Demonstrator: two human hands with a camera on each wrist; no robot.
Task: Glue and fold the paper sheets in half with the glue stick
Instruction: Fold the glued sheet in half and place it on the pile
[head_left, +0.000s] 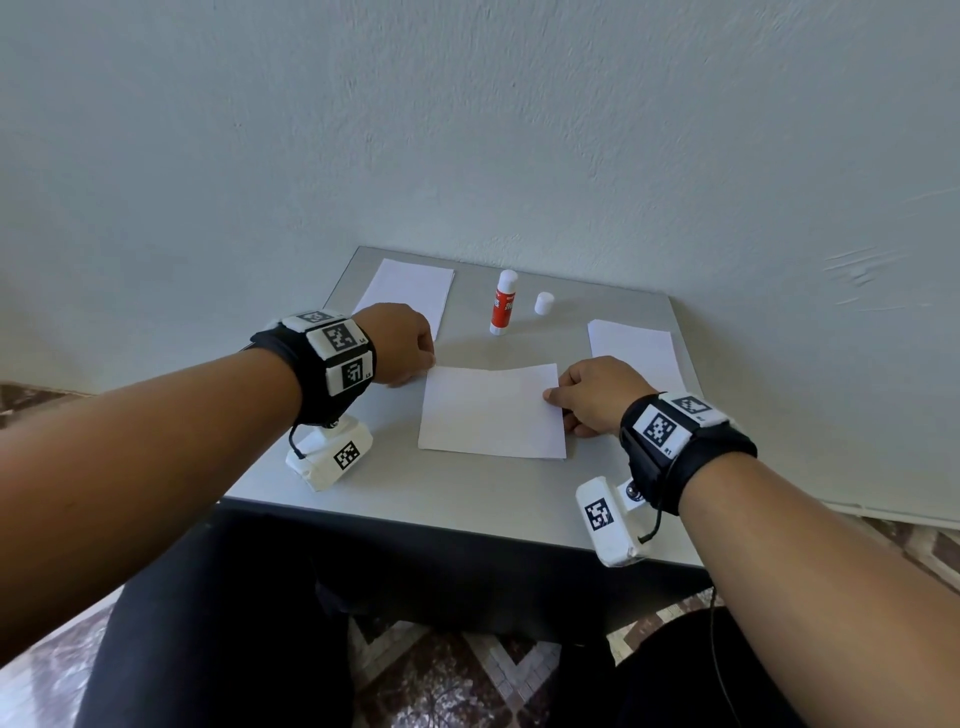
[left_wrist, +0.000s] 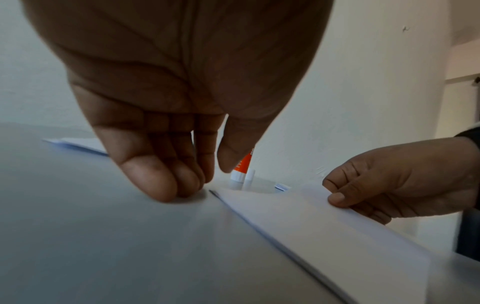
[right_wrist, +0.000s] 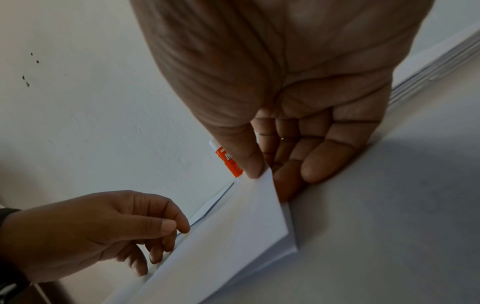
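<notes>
Lying mid-table (head_left: 395, 499), one sheet (head_left: 491, 413) sits just in front of the upright glue stick (head_left: 504, 303). The right hand (head_left: 597, 397) pinches its right edge, thumb on top. The left hand (head_left: 402, 345), fingers curled, holds nothing and touches the table by the sheet's left corner. One cap (head_left: 543, 303) stands right of the stick; two paper stacks (head_left: 408, 293) (head_left: 636, 348) flank it.

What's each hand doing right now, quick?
Left hand: fingers curled at the left edge of the folded paper; a grip cannot be told.
Right hand: pinching the paper's right edge.
</notes>
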